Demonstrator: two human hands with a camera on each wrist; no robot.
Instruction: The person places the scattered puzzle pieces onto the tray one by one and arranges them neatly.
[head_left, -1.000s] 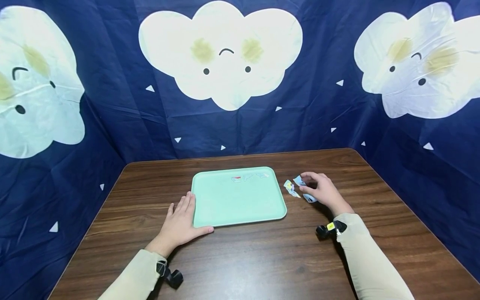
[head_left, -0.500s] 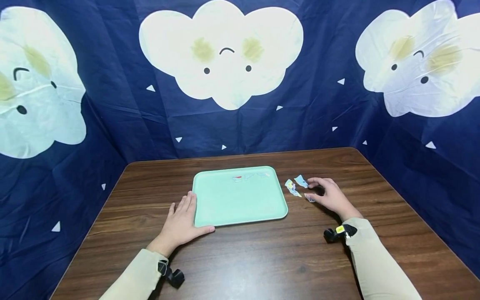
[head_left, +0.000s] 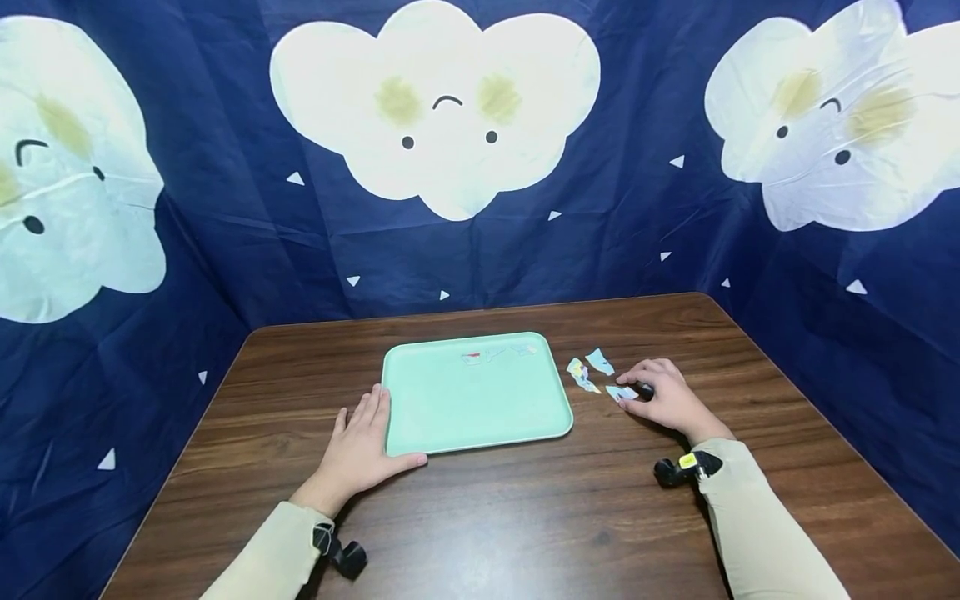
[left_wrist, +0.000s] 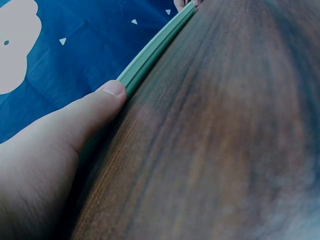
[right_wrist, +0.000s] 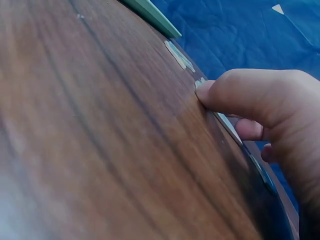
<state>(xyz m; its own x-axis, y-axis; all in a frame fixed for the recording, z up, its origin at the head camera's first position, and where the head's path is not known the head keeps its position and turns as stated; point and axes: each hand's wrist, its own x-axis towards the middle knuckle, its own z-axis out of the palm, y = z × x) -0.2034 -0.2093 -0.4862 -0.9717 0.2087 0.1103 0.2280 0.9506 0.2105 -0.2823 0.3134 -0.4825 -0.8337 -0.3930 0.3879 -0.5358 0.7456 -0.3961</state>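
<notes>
At the left end of the mint-green tray (head_left: 480, 408), my left hand (head_left: 356, 454) lies with straight fingers along the rim. Its thumb (left_wrist: 112, 92) touches the tray's front edge in the left wrist view. Right of the tray, my right hand (head_left: 663, 400) holds a pale blue printed puzzle piece (head_left: 619, 393) by its edges between thumb and index finger, low at the tabletop. Two more puzzle pieces lie close by: a multicoloured one (head_left: 582, 375) nearer the tray and a blue one (head_left: 600, 362) behind. A dark piece (head_left: 643, 390) shows partly under the right hand.
Several faintly outlined pieces, one with red (head_left: 471, 358), lie near the tray's back rim. The brown wooden table (head_left: 480, 517) runs up to a dark blue cloth backdrop (head_left: 480, 267) printed with white clouds. A camera is strapped to each wrist.
My right hand has drawn back slightly to the right and towards me, uncovering more of the pale blue piece and the blue one behind. The left hand and tray stay put.
</notes>
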